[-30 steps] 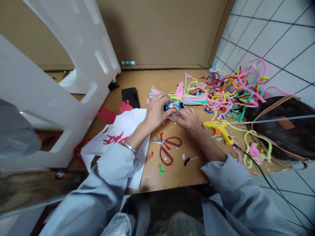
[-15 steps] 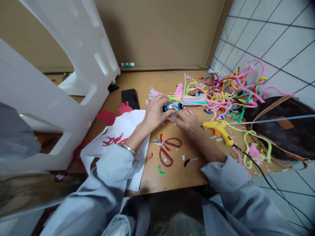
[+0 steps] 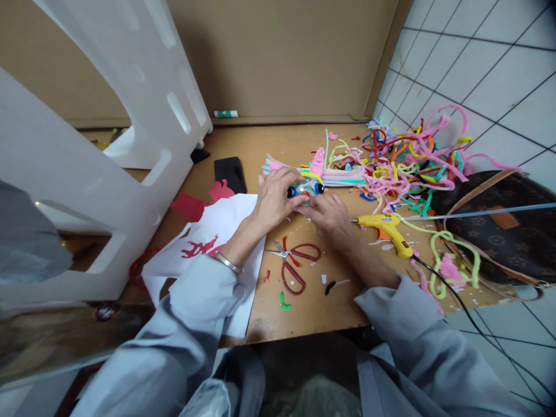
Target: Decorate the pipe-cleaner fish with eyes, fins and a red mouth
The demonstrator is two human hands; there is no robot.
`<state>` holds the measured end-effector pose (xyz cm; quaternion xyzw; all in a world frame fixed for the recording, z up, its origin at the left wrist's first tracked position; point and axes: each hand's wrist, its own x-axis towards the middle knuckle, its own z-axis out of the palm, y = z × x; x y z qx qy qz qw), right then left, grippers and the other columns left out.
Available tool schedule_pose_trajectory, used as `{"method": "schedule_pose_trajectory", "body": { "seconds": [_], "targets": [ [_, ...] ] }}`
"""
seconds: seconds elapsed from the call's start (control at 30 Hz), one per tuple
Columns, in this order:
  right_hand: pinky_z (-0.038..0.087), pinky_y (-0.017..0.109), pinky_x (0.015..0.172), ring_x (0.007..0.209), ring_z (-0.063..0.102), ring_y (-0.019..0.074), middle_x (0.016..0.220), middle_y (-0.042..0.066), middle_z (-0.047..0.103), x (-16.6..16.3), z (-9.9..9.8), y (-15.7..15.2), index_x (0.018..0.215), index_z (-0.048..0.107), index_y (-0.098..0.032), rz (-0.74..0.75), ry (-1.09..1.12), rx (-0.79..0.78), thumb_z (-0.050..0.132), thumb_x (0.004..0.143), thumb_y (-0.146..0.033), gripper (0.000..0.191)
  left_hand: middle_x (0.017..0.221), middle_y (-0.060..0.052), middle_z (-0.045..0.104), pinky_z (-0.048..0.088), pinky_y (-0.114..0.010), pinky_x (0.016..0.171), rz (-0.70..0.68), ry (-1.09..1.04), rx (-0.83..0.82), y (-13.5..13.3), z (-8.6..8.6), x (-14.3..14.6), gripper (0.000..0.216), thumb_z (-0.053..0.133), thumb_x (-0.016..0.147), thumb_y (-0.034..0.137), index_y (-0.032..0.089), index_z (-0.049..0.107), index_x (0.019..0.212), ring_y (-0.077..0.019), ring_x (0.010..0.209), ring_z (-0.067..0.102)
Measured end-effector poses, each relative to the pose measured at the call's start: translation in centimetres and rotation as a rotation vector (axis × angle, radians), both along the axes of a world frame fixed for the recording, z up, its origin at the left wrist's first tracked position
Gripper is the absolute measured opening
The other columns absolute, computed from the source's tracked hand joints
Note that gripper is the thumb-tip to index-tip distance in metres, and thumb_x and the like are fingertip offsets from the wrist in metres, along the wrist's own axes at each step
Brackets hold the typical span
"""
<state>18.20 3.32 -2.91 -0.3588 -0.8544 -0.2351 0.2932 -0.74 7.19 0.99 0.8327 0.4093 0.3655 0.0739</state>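
Between my hands is a clear plastic craft figure [image 3: 307, 186] with blue-and-black eyes, a red mouth, a yellow strip on top and a pink fuzzy piece [image 3: 318, 161] sticking up. My left hand [image 3: 277, 196] wraps round its left side, thumb beneath the left eye. Fingers of my right hand [image 3: 328, 215] press against its lower right edge; their tips are partly hidden. Behind the figure lies a bundle of pastel pipe cleaners [image 3: 343, 176]. Red-handled scissors [image 3: 295, 260] lie open on the table below my hands. A yellow glue gun [image 3: 386, 229] rests just right of my right hand.
A tangle of coloured pipe cleaners [image 3: 408, 162] fills the back right, beside a brown handbag [image 3: 499, 231]. White paper [image 3: 237, 226] with red scraps and a black phone [image 3: 230, 174] lie left. A white plastic panel [image 3: 152, 116] stands at left; the glue gun's cord [image 3: 452, 292] trails right.
The pink fuzzy piece and the craft figure have shifted very slightly to the right. Both hands keep nearly the same hold.
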Motion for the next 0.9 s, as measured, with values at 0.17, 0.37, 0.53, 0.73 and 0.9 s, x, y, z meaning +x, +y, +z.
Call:
{"method": "schedule_pose_trajectory", "body": {
  "seconds": [0.17,0.37,0.53,0.73,0.9],
  "targets": [
    [0.032,0.032,0.074,0.086,0.048,0.0186,0.088,0.006,0.062,-0.12,-0.13,-0.15,0.116,0.071,-0.031,0.008,0.039,-0.042,0.048,0.097,-0.015,0.034,0.119,-0.010,0.068,0.038,-0.042,0.097,0.005,0.019,-0.009,-0.17,0.22,0.06,0.027,0.070,0.086,0.033,0.020,0.066,0.110,-0.0274,0.111,0.060],
    [0.033,0.032,0.074,0.085,0.049,0.0183,0.089,0.005,0.062,-0.36,-0.18,-0.39,0.116,0.071,-0.030,0.018,0.095,-0.014,0.049,0.097,-0.015,0.032,0.120,-0.010,0.067,0.037,-0.042,0.097,0.035,0.008,-0.004,-0.25,0.10,0.26,0.024,0.068,0.086,0.031,0.021,0.066,0.108,-0.0275,0.114,0.058],
    [0.034,0.032,0.073,0.083,0.050,0.0179,0.088,0.004,0.061,-0.54,-0.14,-0.62,0.111,0.071,-0.028,0.030,0.155,-0.073,0.048,0.096,-0.013,0.032,0.117,-0.010,0.068,0.039,-0.041,0.097,0.032,-0.010,0.005,-0.26,0.04,0.22,0.025,0.069,0.086,0.033,0.020,0.067,0.107,-0.0268,0.111,0.060],
    [0.040,0.032,0.077,0.086,0.056,0.0189,0.090,0.006,0.066,-0.38,-0.16,-0.68,0.090,0.069,-0.020,0.057,0.305,-0.147,0.046,0.088,-0.006,0.027,0.115,-0.009,0.068,0.041,-0.041,0.095,0.039,-0.007,-0.017,-0.09,0.09,0.27,0.031,0.075,0.081,0.034,0.020,0.066,0.107,-0.0269,0.110,0.059],
    [0.046,0.032,0.076,0.083,0.061,0.0195,0.087,0.006,0.068,-0.44,0.28,-0.72,0.085,0.065,-0.020,0.078,0.437,-0.125,0.044,0.082,-0.004,0.027,0.116,-0.009,0.067,0.041,-0.041,0.096,0.043,-0.011,-0.033,-0.06,0.13,0.23,0.031,0.075,0.081,0.033,0.019,0.066,0.107,-0.0269,0.111,0.059]
  ]
}}
